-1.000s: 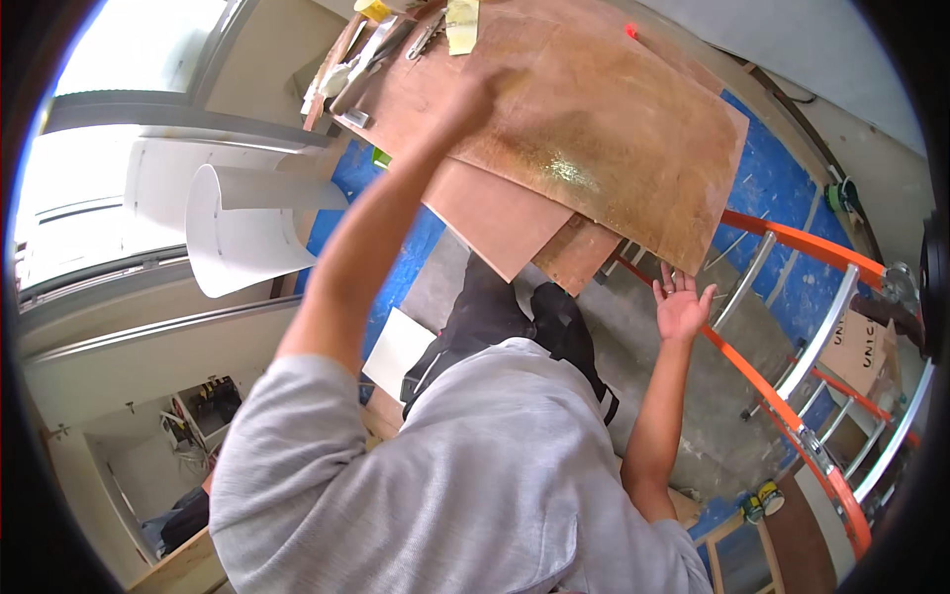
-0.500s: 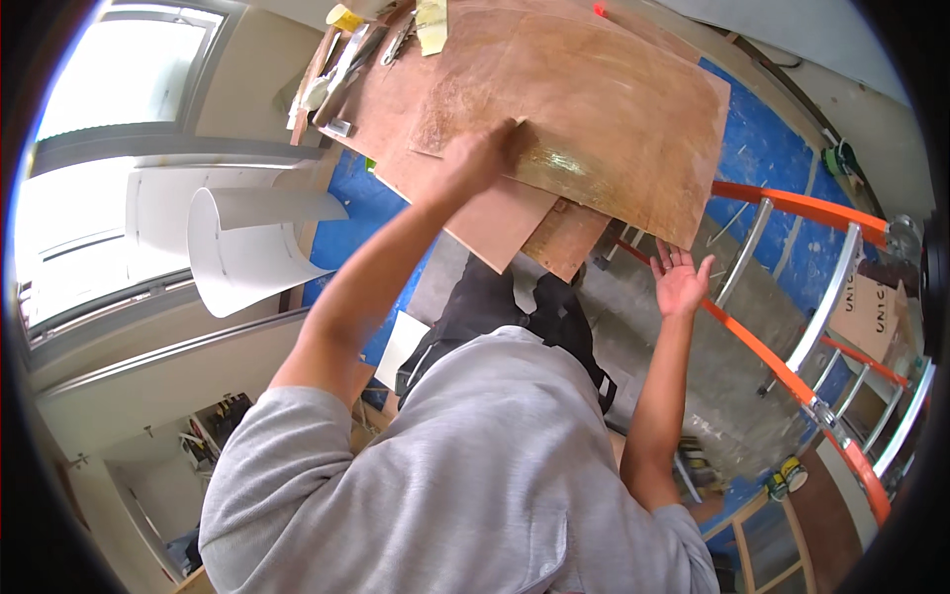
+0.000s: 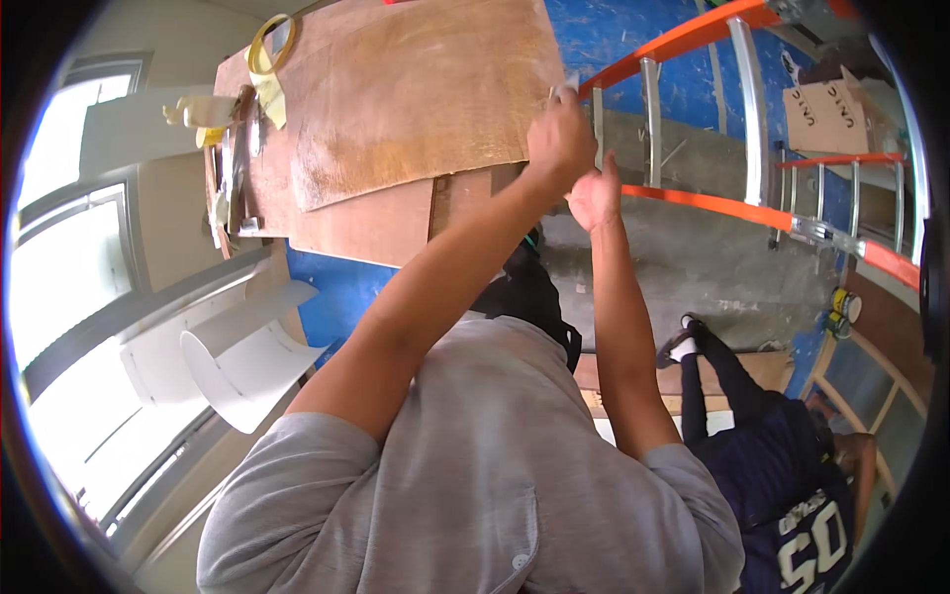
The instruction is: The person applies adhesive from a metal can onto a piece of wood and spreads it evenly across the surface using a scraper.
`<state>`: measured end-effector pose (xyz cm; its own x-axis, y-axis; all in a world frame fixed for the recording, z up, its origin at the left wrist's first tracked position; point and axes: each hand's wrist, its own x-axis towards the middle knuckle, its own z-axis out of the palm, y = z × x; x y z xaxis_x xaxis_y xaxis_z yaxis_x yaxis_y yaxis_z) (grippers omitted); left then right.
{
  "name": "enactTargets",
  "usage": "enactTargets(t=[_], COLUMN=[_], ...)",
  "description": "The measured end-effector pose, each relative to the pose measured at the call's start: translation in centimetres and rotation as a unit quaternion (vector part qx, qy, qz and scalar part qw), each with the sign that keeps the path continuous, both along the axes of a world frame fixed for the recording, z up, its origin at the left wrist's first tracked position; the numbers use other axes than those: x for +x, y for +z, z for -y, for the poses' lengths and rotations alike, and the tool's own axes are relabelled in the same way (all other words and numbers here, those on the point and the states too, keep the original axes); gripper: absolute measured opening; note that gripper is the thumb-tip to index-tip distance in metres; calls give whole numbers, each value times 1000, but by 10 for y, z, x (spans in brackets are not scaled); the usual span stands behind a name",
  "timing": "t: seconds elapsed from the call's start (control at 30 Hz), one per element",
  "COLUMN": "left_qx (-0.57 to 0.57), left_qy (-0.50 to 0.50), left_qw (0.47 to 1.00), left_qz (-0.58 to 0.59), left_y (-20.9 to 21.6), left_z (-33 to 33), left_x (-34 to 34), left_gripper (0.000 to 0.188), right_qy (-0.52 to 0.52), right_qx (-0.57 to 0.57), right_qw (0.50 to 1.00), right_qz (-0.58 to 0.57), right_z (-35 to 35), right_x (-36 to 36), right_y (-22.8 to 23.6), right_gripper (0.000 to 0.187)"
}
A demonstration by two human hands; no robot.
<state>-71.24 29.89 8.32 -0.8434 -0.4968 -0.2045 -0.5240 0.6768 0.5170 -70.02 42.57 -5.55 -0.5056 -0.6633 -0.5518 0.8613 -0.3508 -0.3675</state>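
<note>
A thin brown sheet of plywood [image 3: 426, 99] lies on top of other boards, its surface streaked with a wet, shiny film. My left hand [image 3: 560, 139] reaches across to the sheet's right edge. Its fingers are closed round a small, pale grey flat tool [image 3: 567, 85], whose kind is mostly hidden by the fist. Just below and to the right is my right hand [image 3: 596, 201], palm up with the thumb stretched out. Nothing shows in that palm; its other fingers are partly hidden behind my left wrist.
Orange-railed ladder [image 3: 693, 203] stands to the right. A roll of yellow tape [image 3: 272, 45], a pale glove [image 3: 203, 111] and hand tools [image 3: 236, 168] lie at the boards' left end. A curled white sheet [image 3: 242, 371] is at left. Another person [image 3: 772, 465] is low at right.
My left hand has moved from the middle of the plywood to its right edge, close to my right hand. The view has swung right, bringing another person into sight.
</note>
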Motion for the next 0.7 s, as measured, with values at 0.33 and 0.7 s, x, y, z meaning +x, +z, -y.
enactTargets(t=[0.33, 0.7], left_qx=[319, 61], left_qy=[-133, 137], left_qw=[935, 985], left_qz=[-85, -90], left_y=[22, -6], left_z=[212, 198], left_x=[49, 215], left_gripper=[38, 23], right_qy=[-53, -89], right_qx=[85, 84], right_qw=[995, 992], right_qz=[-28, -32], right_z=[-64, -19], right_x=[63, 92], right_y=[-4, 6], right_gripper=[91, 78])
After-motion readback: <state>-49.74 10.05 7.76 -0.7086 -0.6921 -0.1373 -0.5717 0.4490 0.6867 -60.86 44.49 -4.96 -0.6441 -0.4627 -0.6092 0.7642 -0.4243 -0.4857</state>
